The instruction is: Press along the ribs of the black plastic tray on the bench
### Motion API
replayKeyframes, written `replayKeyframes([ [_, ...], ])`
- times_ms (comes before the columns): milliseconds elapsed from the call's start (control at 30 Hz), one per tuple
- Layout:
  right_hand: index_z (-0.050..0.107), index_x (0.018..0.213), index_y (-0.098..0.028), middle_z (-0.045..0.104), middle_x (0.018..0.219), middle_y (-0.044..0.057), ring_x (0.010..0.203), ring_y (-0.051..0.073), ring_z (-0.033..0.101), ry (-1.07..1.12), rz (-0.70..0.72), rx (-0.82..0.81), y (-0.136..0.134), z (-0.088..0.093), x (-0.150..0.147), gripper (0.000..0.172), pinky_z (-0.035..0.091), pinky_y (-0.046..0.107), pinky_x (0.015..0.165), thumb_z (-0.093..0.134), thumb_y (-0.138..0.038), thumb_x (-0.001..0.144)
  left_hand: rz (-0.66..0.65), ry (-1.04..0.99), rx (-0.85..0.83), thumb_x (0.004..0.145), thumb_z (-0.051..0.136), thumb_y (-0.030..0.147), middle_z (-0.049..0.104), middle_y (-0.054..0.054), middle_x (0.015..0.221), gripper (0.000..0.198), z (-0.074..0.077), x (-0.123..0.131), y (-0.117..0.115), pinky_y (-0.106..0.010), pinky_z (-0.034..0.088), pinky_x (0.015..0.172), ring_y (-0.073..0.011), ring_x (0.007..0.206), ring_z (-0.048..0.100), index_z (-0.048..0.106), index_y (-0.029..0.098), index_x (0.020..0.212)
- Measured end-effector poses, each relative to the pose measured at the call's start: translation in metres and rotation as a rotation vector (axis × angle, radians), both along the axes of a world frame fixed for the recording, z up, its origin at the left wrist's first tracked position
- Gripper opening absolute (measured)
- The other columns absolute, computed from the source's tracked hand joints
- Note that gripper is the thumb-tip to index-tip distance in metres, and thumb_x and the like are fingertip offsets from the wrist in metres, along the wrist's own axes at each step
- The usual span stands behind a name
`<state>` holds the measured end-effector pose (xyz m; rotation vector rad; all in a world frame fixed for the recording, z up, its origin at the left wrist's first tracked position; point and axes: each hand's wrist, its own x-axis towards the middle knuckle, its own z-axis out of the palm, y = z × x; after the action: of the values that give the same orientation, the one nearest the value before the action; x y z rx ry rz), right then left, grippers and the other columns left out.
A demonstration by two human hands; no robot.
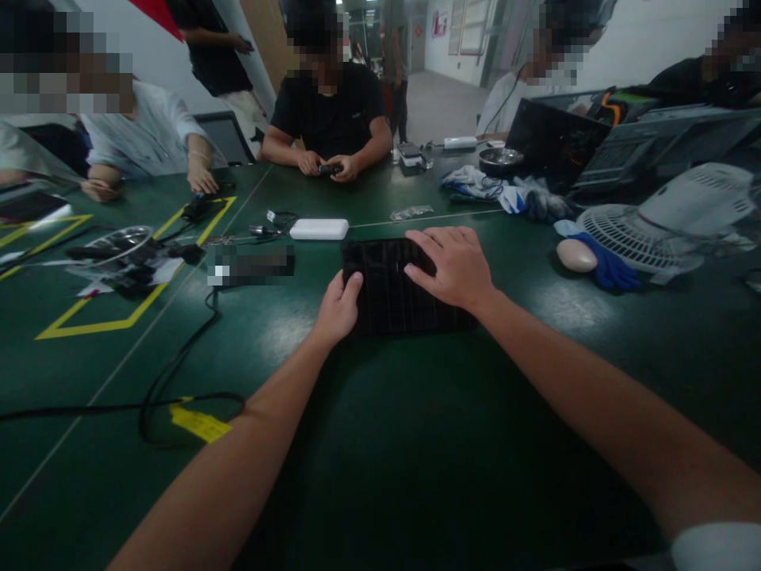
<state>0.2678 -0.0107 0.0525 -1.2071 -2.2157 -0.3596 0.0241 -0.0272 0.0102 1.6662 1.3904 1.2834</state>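
A flat black rectangular object (pixel 386 297) with a glossy, faintly gridded face is in front of me over the green table. My left hand (pixel 340 305) is closed on its left edge, thumb on the upper face and the other fingers mostly hidden. Across the upper right corner lies my right hand (pixel 455 266), its thumb and index finger on the face and the other fingers bent toward the far edge. I cannot tell what exactly the object is. Just beyond it sits a white power-bank-like block (pixel 319 229).
Left of my hands are a power strip (pixel 253 266), a black cable (pixel 178 357) with a yellow tag (pixel 199 423), and a metal bowl (pixel 112 242) among cables. To the right are a fan (pixel 648 230), a blue glove (pixel 612 262) and a computer mouse (pixel 575 255). Several people sit around the table.
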Motion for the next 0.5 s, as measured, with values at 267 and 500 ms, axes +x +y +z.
replayKeyframes([
  [267,0.057,0.14,-0.023,0.067,0.122,0.008,0.111,0.028,0.056,-0.012,-0.012,0.015,-0.0002,0.0006,-0.0002,0.056,0.032,0.043,0.097,0.042,-0.059,0.1,-0.004,-0.002,-0.005,0.093,0.049,0.057,0.072,-0.01,0.108,0.045,0.0002,-0.0001,-0.0001,-0.046,0.049,0.099,-0.0293,0.106,0.064,0.066,0.017,0.107],
  [500,0.057,0.139,-0.024,0.067,0.123,0.009,0.11,0.028,0.057,-0.012,-0.013,0.011,0.0009,0.0008,-0.0003,0.057,0.032,0.043,0.096,0.04,-0.061,0.1,-0.008,0.007,-0.006,0.093,0.047,0.059,0.072,-0.011,0.109,0.048,0.0005,0.0003,-0.0001,-0.046,0.047,0.099,-0.0295,0.107,0.064,0.065,0.017,0.107],
])
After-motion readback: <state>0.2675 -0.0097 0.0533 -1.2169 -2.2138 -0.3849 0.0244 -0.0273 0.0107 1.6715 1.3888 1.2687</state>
